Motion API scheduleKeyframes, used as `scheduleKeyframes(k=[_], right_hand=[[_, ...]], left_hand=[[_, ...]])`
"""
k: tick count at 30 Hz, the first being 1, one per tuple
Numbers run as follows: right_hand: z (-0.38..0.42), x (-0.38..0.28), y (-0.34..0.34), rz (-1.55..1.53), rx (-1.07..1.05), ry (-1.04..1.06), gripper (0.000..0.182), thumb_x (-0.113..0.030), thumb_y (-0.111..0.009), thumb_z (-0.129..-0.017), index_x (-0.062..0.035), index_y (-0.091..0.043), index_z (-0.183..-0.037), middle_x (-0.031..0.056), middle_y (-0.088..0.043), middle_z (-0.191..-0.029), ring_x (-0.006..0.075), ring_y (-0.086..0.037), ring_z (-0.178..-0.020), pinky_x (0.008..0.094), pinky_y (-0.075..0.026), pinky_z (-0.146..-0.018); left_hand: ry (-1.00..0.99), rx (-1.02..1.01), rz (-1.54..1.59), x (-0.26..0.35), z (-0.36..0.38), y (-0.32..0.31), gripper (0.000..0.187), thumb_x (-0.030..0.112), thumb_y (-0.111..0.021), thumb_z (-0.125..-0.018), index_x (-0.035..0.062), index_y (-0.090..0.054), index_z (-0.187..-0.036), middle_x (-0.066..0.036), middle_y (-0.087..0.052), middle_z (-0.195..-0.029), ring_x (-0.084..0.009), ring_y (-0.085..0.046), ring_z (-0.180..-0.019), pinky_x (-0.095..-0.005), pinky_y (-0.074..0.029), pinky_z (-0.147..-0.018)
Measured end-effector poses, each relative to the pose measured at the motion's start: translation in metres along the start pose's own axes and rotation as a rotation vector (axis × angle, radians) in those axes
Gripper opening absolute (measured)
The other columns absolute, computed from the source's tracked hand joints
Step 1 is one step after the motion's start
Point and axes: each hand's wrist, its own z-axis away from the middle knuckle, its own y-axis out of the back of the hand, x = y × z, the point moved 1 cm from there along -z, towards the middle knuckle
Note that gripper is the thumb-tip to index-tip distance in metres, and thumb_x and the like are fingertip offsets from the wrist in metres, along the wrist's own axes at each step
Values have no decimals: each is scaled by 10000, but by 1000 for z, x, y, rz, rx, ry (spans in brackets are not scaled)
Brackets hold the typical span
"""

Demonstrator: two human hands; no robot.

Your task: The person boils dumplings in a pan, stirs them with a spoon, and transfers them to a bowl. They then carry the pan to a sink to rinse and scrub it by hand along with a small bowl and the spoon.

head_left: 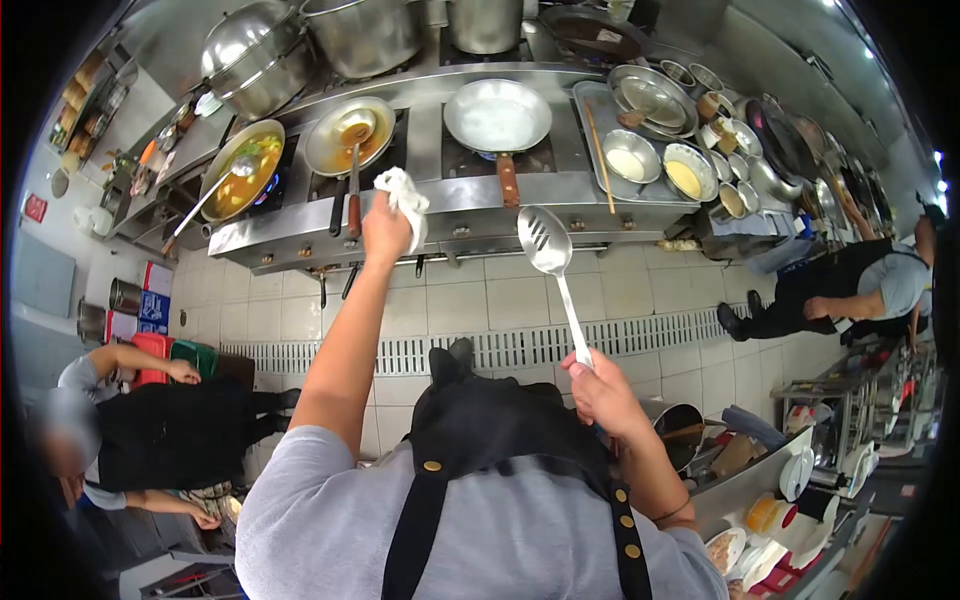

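A white cloth [403, 200] is bunched in my left hand [386, 232], near the front edge of the stove. My right hand [606, 396] grips the handle of a slotted metal spoon [546, 240], its bowl pointing toward the stove. Beyond the spoon, a pan of pale, whitish content [497, 117] rests on a burner, its brown handle facing me. Left of it sits a pan with orange-brown liquid [322, 145] and a ladle [357, 136] in it. Farther left, a pan of orange soup with green pieces [256, 190] stands over a blue flame, with another ladle inside.
Large steel pots [363, 35] stand along the back. A metal tray [588, 92] holds bowls and a long wooden stick [598, 155]. One person [180, 430] is at the left, another [850, 285] at the right. A floor drain grate [500, 350] crosses below.
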Motion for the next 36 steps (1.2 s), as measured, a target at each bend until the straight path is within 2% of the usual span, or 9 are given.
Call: scheduleKeyframes(k=[2,7,12,18,19,20,25,31,36], right_hand=[[0,-6,10,-173,-64,3,211,-243,-485,-1037,-54,-492,-1130,-39,-378,-601,72,-334,-422,246,-309,-398],[-3,-7,15,-258,-73,-31,229,-204,-476,-1027,-36,-508,-1178,-24,-422,-620,81,-363,-438,249,-328,-406],[-33,-8,21,220,155,85,372,-104,-453,-984,16,-493,-1334,31,-584,-738,89,-485,-512,238,-410,-478],[-126,-45,40,346,269,308,435,-82,-491,-977,34,-461,-1395,39,-585,-754,66,-477,-515,228,-407,-492],[-142,-67,40,464,307,215,407,-88,-518,-946,37,-524,-1334,88,-665,-828,134,-614,-634,295,-484,-582],[-168,-73,50,477,303,214,407,-88,-518,-946,37,-524,-1334,88,-665,-828,134,-614,-634,295,-484,-582],[-295,-132,79,1124,430,460,435,-66,-585,-877,37,-544,-1299,250,-681,-1040,419,-661,-978,475,-509,-850],[-424,-161,114,1409,664,455,305,-98,-592,-902,-65,-605,-1205,220,-680,-1072,436,-648,-939,507,-519,-826],[-438,-164,102,1362,538,269,285,-113,-603,-911,-54,-591,-1190,238,-687,-1023,427,-663,-913,506,-516,-815]], left_hand=[[72,-7,51,-20,2,-11,375,158,-674,-848,119,-560,-1203,-244,-660,-1095,-437,-623,-1040,-479,-480,-875],[24,-43,-30,-29,1,-28,309,74,-624,-854,118,-610,-1159,-198,-619,-1082,-396,-592,-1058,-441,-474,-897],[-85,161,-17,-35,-21,-51,425,69,-627,-848,142,-604,-1266,-209,-565,-1131,-385,-538,-1126,-422,-449,-970],[-68,-83,-322,-94,-42,-103,476,109,-635,-834,149,-592,-1306,-194,-528,-1366,-386,-531,-1203,-481,-443,-998],[-96,-146,-344,-100,-41,-107,467,112,-633,-826,156,-601,-1290,-172,-562,-1329,-373,-545,-1186,-483,-454,-974],[-129,-212,-363,-105,-40,-112,459,116,-632,-819,162,-610,-1275,-149,-596,-1291,-360,-559,-1170,-486,-464,-949],[-157,-340,-201,-107,-41,-106,381,25,-635,-736,155,-679,-1092,-107,-640,-1192,-331,-584,-1109,-475,-447,-917],[-235,-78,-221,-104,-47,-91,304,-6,-642,-743,114,-682,-1019,-129,-544,-1307,-362,-486,-1241,-468,-360,-1038],[-174,-68,-195,-89,-37,-83,294,11,-655,-767,117,-664,-1041,-121,-535,-1320,-366,-480,-1255,-477,-352,-1050]])
